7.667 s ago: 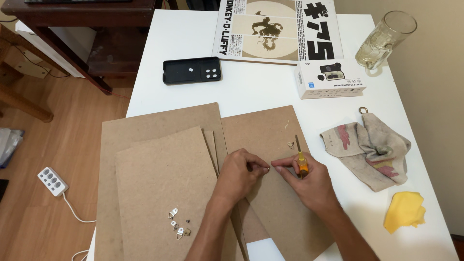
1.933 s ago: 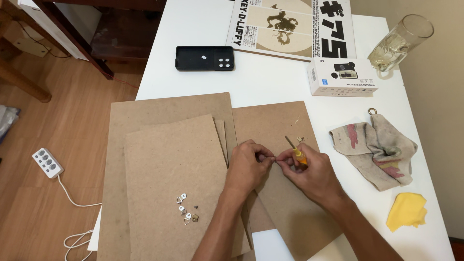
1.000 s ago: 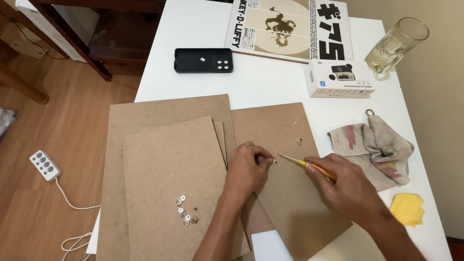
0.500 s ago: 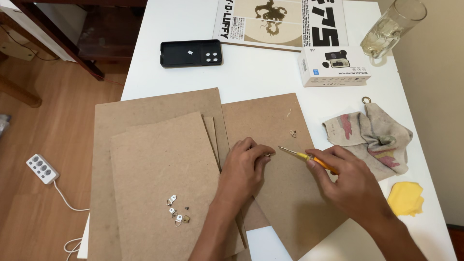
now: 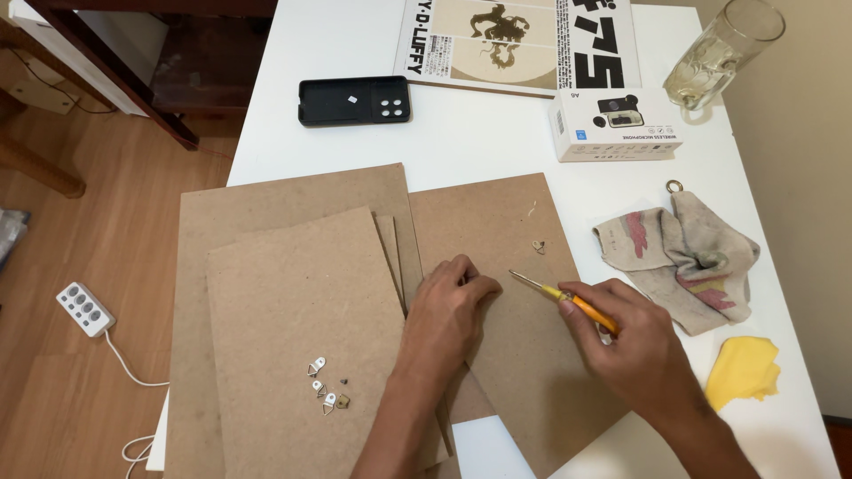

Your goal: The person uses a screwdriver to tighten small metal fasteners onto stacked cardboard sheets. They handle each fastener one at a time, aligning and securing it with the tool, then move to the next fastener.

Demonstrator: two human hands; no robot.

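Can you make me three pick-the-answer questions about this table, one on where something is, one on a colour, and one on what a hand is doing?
1. Where is the glass mug?
A. far right corner of the table
B. on the floor
C. on the boards

2. What colour is the screwdriver handle?
A. blue
B. orange-yellow
C. green

3. What is the right hand doing?
A. lying flat and empty
B. holding the screwdriver
C. squeezing the cloth

Answers:
1 A, the mug stands by the white box.
2 B, the handle shows orange-yellow above the fingers.
3 B, its fingers wrap the handle, tip aimed toward the left hand.
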